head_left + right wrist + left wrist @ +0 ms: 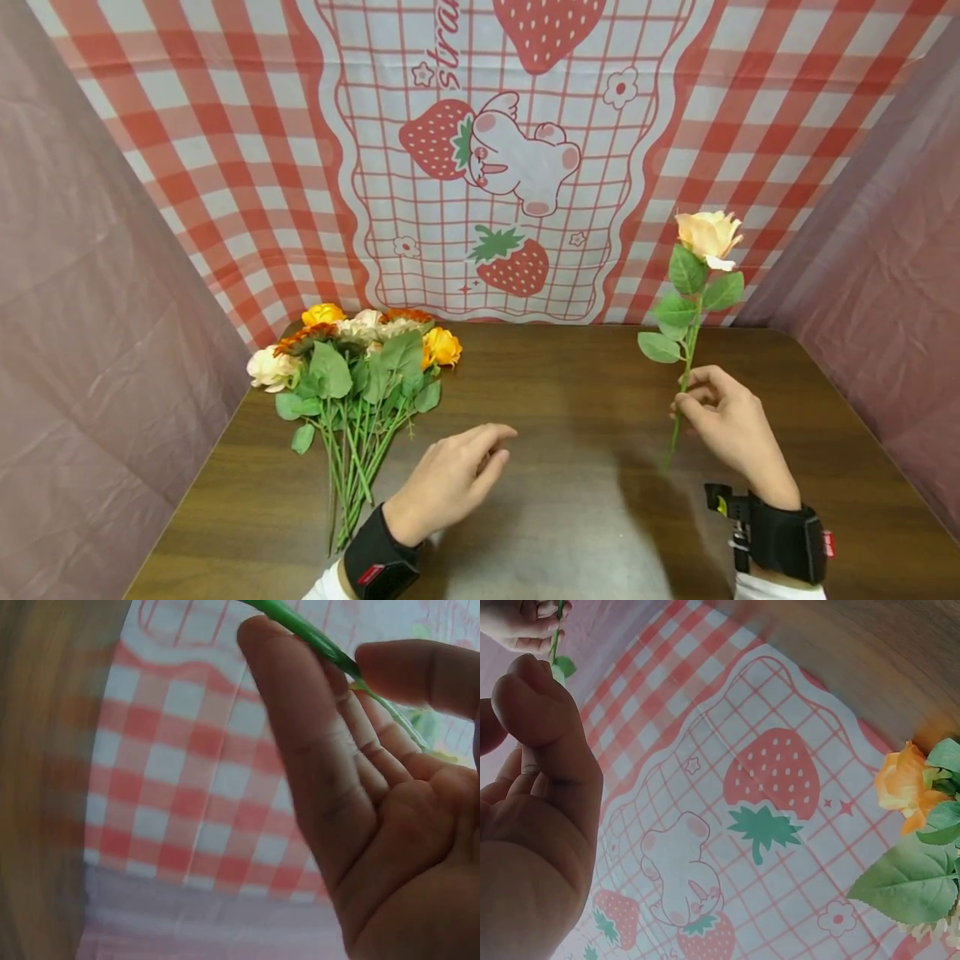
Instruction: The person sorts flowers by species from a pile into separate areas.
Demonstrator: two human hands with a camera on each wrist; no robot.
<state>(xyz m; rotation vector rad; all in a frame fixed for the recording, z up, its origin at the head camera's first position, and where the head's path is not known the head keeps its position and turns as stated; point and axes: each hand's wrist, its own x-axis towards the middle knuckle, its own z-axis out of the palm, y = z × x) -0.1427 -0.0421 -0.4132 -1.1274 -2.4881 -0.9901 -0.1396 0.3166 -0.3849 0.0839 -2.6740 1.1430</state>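
A single cream-peach artificial rose [707, 237] stands nearly upright above the right of the table, its green stem pinched between the thumb and fingers of my right hand [731, 421]. In the right wrist view the green stem [307, 631] crosses between thumb and fingertips. My left hand [453, 475] holds nothing; its fingers are loosely bent over the middle of the table, beside the stems of a bunch of flowers [360, 383]. That bunch lies at the left, with orange, rust and cream blooms at its far end. An orange flower [909, 787] from it shows in the left wrist view.
The dark wooden table [540, 400] spans the front. Behind it hangs a red-and-white checked cloth [247, 150] with strawberry prints. Pinkish-grey curtains [82, 275] close in both sides. A black strap with a camera mount [783, 533] is on the right wrist.
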